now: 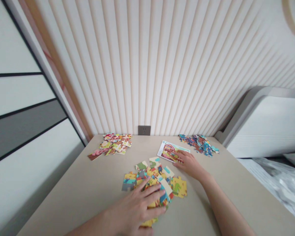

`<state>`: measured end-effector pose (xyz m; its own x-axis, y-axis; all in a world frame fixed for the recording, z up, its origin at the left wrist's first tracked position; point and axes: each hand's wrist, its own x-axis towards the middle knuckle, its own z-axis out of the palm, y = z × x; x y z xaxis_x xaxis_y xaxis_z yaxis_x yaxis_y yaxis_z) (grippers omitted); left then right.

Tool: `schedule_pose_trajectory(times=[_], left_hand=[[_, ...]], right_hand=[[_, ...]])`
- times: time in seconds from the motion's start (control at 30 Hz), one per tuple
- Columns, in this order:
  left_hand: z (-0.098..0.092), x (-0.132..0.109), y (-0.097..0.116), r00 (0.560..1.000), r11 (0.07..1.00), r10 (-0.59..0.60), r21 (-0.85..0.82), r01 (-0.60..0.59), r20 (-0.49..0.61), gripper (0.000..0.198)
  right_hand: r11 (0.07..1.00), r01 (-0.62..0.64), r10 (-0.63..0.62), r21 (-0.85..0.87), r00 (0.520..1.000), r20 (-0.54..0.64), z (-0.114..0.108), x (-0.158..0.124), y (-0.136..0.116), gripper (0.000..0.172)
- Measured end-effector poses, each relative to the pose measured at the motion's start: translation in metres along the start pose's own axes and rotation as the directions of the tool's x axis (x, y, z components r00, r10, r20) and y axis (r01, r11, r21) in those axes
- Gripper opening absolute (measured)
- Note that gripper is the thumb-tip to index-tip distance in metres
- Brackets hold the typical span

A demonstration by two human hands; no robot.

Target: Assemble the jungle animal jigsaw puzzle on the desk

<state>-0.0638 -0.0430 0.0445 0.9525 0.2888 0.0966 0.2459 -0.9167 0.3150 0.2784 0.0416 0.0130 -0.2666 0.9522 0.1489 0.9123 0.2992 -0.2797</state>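
Observation:
A heap of yellow, green and blue puzzle pieces [159,175] lies in the middle of the beige table [88,193]. My left hand [137,206] rests flat on the near side of that heap, fingers stretched and spread. My right hand [189,163] reaches further back, its fingers lying on the corner of a picture card [169,150] showing a red barn. It holds nothing that I can see.
A second heap of red and yellow pieces [113,144] lies at the back left. A third heap of blue and red pieces [199,143] is at the back right. A wall socket [144,130] sits in the ribbed wall behind. A white headboard [265,121] stands to the right.

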Motion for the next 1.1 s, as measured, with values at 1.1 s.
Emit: schedule_pose_trajectory(times=[1.1], left_hand=[[0.023,0.013,-0.059,0.376,0.205,-0.860,-0.908,-0.365,-0.345,0.058]], right_hand=[[0.825,0.551,-0.525,0.124,0.829,-0.191,-0.006,-0.013,-0.098,0.034]])
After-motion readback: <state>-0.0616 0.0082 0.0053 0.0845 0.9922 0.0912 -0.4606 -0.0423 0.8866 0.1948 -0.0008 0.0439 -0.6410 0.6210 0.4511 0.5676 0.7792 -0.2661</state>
